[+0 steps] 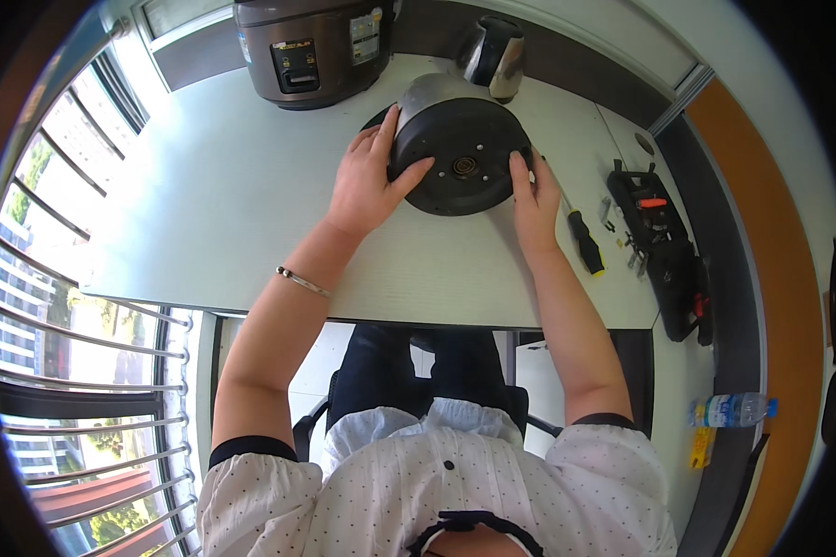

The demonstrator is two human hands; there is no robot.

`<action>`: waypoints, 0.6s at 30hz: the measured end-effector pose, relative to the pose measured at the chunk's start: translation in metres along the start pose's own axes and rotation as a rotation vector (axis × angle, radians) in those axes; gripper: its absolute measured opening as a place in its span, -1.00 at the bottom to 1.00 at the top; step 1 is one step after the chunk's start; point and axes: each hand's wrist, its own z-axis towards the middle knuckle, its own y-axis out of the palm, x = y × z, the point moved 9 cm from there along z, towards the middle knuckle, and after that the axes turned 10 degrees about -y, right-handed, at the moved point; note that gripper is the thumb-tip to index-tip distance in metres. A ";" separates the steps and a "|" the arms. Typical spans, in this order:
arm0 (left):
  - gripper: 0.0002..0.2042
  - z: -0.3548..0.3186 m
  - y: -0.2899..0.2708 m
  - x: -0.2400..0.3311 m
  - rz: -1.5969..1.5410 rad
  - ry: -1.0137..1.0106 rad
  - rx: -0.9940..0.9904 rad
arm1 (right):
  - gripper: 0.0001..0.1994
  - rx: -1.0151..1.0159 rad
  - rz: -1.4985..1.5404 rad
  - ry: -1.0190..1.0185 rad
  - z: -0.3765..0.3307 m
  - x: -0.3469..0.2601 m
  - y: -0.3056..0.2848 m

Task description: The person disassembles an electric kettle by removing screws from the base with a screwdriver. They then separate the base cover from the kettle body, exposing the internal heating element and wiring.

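Between my two hands is an electric kettle (460, 186), tipped so that its round black underside faces me. A ring-shaped connector sits in the middle of the base, with several small screw spots around it. Behind the base shows part of its silvery metal body. My left hand (372, 176) grips the left side, thumb lying on the black base and fingers along the metal wall. On the right edge, my right hand (536, 200) holds the rim, with its thumb on the base and the other fingers partly hidden. A screwdriver (585, 243) with a black and yellow handle lies near my right hand.
A brown electric cooker (330, 60) stands at the back left of the white table (223, 213). Behind the held kettle is a steel and black kettle (506, 65). An open black tool case (669, 255), small metal bits (636, 251) and a water bottle (734, 410) are at the right.
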 end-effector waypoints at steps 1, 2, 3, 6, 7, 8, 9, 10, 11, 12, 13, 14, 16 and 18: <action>-0.27 0.000 0.000 -0.001 0.000 0.004 0.005 | -0.48 0.002 -0.003 0.020 -0.001 0.001 0.000; -0.28 -0.001 0.001 0.000 -0.001 0.009 0.010 | -0.48 0.005 -0.006 0.040 -0.001 0.003 0.000; -0.26 -0.001 0.001 0.000 -0.003 -0.012 0.009 | -0.47 0.008 -0.009 0.057 0.000 0.005 -0.001; -0.22 -0.003 0.003 0.003 -0.003 -0.062 0.015 | -0.47 0.008 -0.075 -0.004 0.000 0.001 -0.004; -0.21 -0.004 0.004 0.005 0.000 -0.069 0.023 | -0.47 0.006 -0.079 0.005 0.000 0.001 -0.005; -0.21 -0.004 0.005 0.006 0.003 -0.077 0.032 | -0.47 0.003 -0.083 0.016 0.000 0.000 -0.006; -0.20 -0.004 0.005 0.006 0.014 -0.089 0.038 | -0.47 0.001 -0.084 0.025 0.001 -0.002 -0.005; -0.20 -0.004 0.005 0.005 0.025 -0.102 0.045 | -0.47 -0.004 -0.076 0.047 0.001 -0.004 -0.004; -0.19 -0.004 0.006 0.004 0.036 -0.114 0.051 | -0.47 -0.009 -0.068 0.070 0.001 -0.005 -0.003; -0.19 -0.004 0.006 0.004 0.046 -0.111 0.060 | -0.48 -0.013 -0.062 0.088 0.001 -0.005 -0.003; -0.19 -0.005 0.006 0.003 0.056 -0.107 0.069 | -0.48 -0.009 -0.051 0.118 0.000 -0.003 -0.004; -0.19 -0.005 0.006 0.003 0.066 -0.104 0.079 | -0.49 -0.005 -0.039 0.148 -0.001 -0.001 -0.006; -0.19 -0.006 0.006 0.006 0.081 -0.115 0.090 | -0.50 0.033 -0.019 0.134 0.000 0.005 -0.012; -0.19 -0.005 0.007 0.008 0.091 -0.128 0.094 | -0.51 0.104 0.003 0.049 0.006 0.014 -0.025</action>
